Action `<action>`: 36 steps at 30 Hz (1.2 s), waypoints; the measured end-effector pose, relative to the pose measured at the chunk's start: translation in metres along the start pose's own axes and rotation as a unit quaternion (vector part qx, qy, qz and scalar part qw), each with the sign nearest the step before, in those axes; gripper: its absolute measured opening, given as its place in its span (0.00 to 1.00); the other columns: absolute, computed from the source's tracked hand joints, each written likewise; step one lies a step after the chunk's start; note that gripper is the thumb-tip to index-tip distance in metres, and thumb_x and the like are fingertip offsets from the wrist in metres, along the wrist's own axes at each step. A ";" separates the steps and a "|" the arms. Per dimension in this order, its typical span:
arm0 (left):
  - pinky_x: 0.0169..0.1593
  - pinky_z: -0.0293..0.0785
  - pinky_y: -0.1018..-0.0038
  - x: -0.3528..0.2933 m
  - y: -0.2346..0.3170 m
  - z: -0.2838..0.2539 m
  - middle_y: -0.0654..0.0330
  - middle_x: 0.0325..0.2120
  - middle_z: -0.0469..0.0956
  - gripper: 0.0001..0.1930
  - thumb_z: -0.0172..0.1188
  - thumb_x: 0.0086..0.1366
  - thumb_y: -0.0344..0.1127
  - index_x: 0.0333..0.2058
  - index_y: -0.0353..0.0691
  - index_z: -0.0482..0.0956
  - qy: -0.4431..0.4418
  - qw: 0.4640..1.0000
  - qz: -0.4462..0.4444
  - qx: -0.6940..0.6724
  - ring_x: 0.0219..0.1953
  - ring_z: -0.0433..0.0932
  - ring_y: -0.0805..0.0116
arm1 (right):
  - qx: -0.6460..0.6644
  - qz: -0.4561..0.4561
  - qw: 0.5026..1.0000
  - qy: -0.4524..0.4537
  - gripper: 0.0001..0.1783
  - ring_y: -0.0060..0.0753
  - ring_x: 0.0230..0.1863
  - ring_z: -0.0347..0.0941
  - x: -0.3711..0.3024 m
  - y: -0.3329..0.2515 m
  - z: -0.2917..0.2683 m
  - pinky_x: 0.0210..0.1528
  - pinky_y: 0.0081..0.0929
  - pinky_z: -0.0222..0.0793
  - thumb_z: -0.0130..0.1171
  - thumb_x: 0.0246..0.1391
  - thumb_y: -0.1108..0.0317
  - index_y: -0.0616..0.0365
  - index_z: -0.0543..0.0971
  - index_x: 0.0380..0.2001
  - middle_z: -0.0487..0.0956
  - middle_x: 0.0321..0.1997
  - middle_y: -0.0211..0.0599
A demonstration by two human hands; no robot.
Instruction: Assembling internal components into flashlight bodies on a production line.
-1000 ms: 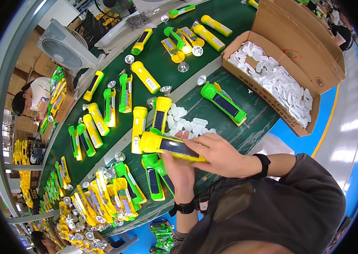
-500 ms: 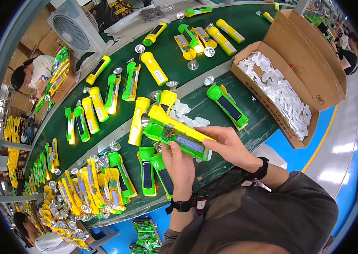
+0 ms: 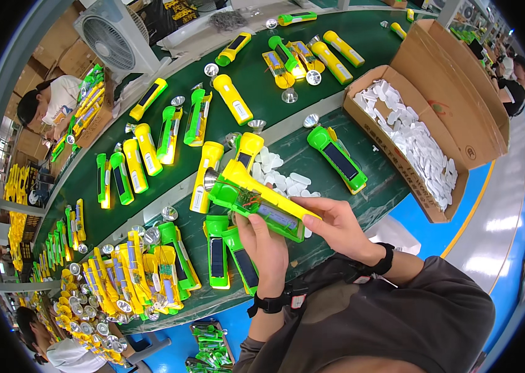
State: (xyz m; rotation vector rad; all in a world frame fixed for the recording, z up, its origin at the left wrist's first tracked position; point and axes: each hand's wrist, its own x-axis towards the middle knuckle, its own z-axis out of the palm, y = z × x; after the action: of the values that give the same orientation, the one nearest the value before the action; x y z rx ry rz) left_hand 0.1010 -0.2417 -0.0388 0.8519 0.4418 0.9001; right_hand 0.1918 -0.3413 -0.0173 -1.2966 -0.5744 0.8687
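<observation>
Between both hands I hold a flashlight tilted over the bench, its yellow and green shell halves parted along the side. Inside show a circuit board, red wires and a lilac battery; a silver reflector sits loose at its upper left end. My left hand grips the green half from below, with its thumb along the edge. My right hand pinches the right end of the yellow half. Just behind the flashlight lies a pile of white plastic pieces. Two green flashlights with dark solar panels rest beside my left hand.
A cardboard box of white pieces stands at the right. More flashlights lie on the green conveyor beyond a metal rail. Opened flashlights are heaped at left. One green flashlight lies nearer the box. Other people sit at far left.
The view has shifted slightly. The flashlight stays in both hands, its right end tipped a little lower, with the yellow and green halves still parted.
</observation>
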 end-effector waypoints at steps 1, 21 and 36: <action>0.60 0.63 0.58 -0.001 -0.001 0.001 0.49 0.58 0.62 0.26 0.38 0.72 0.46 0.62 0.37 0.52 0.004 1.000 -0.009 -0.009 0.60 0.64 0.55 | 0.001 0.000 1.000 0.001 0.23 0.29 0.51 0.71 -0.001 0.002 0.001 0.54 0.27 0.65 0.60 0.54 0.69 0.69 0.73 0.51 0.77 0.50 0.47; 0.58 0.65 0.63 -0.005 0.004 -0.020 0.48 0.55 0.65 0.38 0.49 0.61 0.53 0.63 0.36 0.51 -0.077 0.987 -0.096 -0.100 0.52 0.71 0.60 | 0.368 -0.019 0.899 -0.237 0.34 0.25 0.27 0.65 0.030 -0.023 0.007 0.57 0.32 0.59 0.33 0.60 0.36 0.60 0.69 0.26 0.69 0.26 0.32; 0.57 0.68 0.59 -0.007 0.004 -0.012 0.48 0.55 0.65 0.29 0.41 0.69 0.53 0.60 0.37 0.56 0.005 0.997 -0.081 -0.005 0.56 0.68 0.54 | -0.435 -0.255 0.861 -0.069 0.28 0.45 0.46 0.69 -0.005 -0.037 0.021 0.51 0.44 0.62 0.69 0.38 0.65 0.60 0.73 0.45 0.72 0.40 0.41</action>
State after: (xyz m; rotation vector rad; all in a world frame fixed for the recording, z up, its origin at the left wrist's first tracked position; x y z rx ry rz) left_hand 0.0872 -0.2406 -0.0426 0.7912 0.5077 0.7569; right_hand 0.1804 -0.3345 0.0234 -1.7555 -1.4634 0.2259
